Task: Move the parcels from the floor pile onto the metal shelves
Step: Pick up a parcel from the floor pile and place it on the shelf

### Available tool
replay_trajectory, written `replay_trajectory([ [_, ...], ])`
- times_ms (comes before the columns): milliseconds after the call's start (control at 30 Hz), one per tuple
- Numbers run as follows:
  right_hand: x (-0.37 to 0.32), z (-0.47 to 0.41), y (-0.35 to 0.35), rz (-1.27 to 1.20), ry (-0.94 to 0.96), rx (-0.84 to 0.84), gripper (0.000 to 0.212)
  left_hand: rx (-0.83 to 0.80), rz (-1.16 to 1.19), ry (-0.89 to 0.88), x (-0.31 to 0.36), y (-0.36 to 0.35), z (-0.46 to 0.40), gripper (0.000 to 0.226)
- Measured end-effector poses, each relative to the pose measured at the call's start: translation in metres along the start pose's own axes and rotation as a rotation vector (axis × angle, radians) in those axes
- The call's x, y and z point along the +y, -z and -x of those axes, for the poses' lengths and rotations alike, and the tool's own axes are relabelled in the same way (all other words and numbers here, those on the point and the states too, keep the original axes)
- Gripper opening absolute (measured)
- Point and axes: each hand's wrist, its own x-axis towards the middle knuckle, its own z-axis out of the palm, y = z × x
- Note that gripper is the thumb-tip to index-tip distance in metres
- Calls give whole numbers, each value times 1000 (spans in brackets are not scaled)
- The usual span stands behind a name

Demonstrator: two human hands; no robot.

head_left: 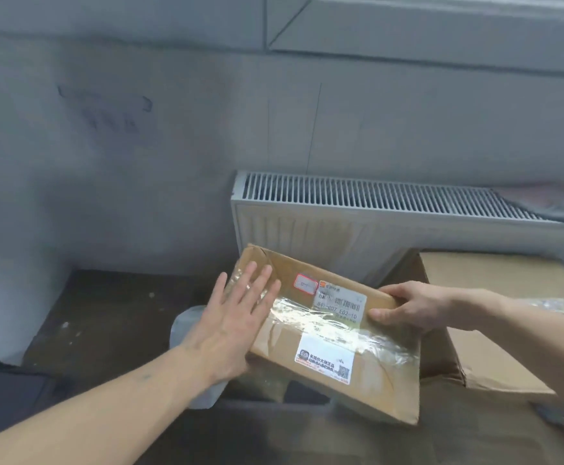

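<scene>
Left hand (237,317): fingers straight and spread, palm flat against the left end of the parcel (327,333), over a patch of clear tape; nothing pinched; forearm enters from lower left. Behind and below this hand, a pale plastic-wrapped item (186,327), partly hidden; it lies on a dark surface (106,313) that runs left to the grey wall (106,162).

Parcel: flat brown cardboard box held in the air between the two hands; long axis runs from upper left to lower right, far left corner raised, near right corner lowest; broad labelled face tilted up toward the camera; a barcoded shipping label (341,302) sits near the right hand, a white sticker with a QR code (324,362) below it; clear tape crosses the middle.

Right hand (404,308): grips the parcel's upper right edge, thumb on the labelled face, fingers curled over the edge behind.

Beyond the hands, a white radiator (341,209); right of the right hand, a larger cardboard box (495,297), partly under the right forearm.
</scene>
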Motion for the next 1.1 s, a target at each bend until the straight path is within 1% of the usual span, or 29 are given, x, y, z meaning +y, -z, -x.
replay_trajectory([
  [67,-23,29,12,1,-6,-33,45,40,58,9,-8,25,14,140],
  [167,-56,72,26,25,-14,-28,37,86,81,12,-15,66,35,135],
  [233,-77,100,35,45,-2,5,34,106,86,36,-20,95,46,133],
  [300,-97,131,40,122,37,95,39,116,71,62,-26,125,55,130],
  [333,-105,144,40,183,72,191,43,127,65,71,-28,140,58,127],
  [433,-124,184,21,305,234,621,67,131,48,102,-34,190,64,119],
  [467,-129,199,10,334,288,713,73,127,43,117,-34,206,66,118],
  [500,-133,212,-1,366,329,756,80,110,35,135,-34,223,69,117],
  [567,-141,235,-18,438,376,745,97,120,7,181,-34,257,75,112],
  [633,-148,253,-23,521,360,732,111,162,-26,224,-36,286,81,106],
  [700,-157,267,-18,591,347,767,119,152,-43,248,-37,313,87,104],
  [767,-169,277,-8,621,349,839,118,156,-46,272,-40,335,90,104],
  [900,-190,288,9,666,368,936,104,175,-16,316,-49,361,93,104],
  [1100,-207,295,18,742,398,952,98,170,12,347,-58,378,97,104],
])
